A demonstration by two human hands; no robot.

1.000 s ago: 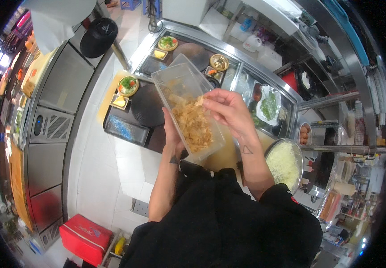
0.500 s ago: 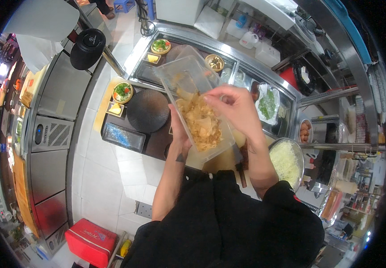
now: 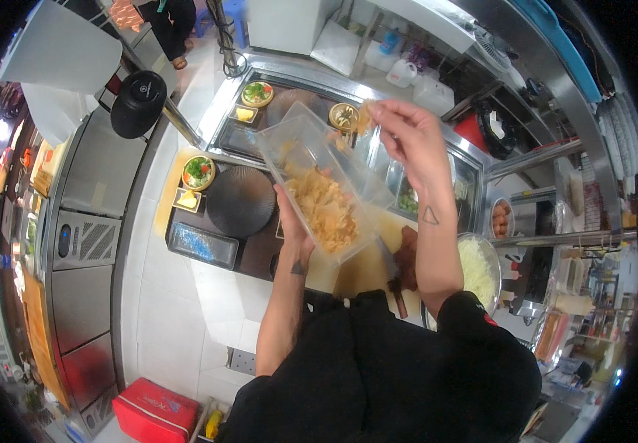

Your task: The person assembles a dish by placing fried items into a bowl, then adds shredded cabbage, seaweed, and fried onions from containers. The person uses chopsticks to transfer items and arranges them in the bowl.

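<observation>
My left hand (image 3: 291, 221) grips the near-left side of a clear plastic container (image 3: 278, 146), tilted and partly filled with thin light-brown flakes that look like bonito flakes (image 3: 326, 210). Raised to the right of the container's far end, my right hand (image 3: 413, 140) pinches a few flakes (image 3: 365, 118) between thumb and fingers. They hang beside a small round bowl (image 3: 344, 117) of food on the far tray. On the nearer tray, left of the container, are a dark ribbed round plate (image 3: 240, 201), a blue-speckled rectangular dish (image 3: 202, 245) and a salad bowl (image 3: 198, 171).
Below the container lies a cutting board (image 3: 319, 275) with a knife (image 3: 396, 277) and a reddish-brown piece of food (image 3: 407, 255). A metal bowl of shredded cabbage (image 3: 479, 269) and a bowl of eggs (image 3: 501, 219) stand right. Someone's legs (image 3: 173, 33) show far left.
My right hand has come out of the container with a pinch of flakes and moved up and to the right. My left hand still holds the container. More of a person's legs shows at the top.
</observation>
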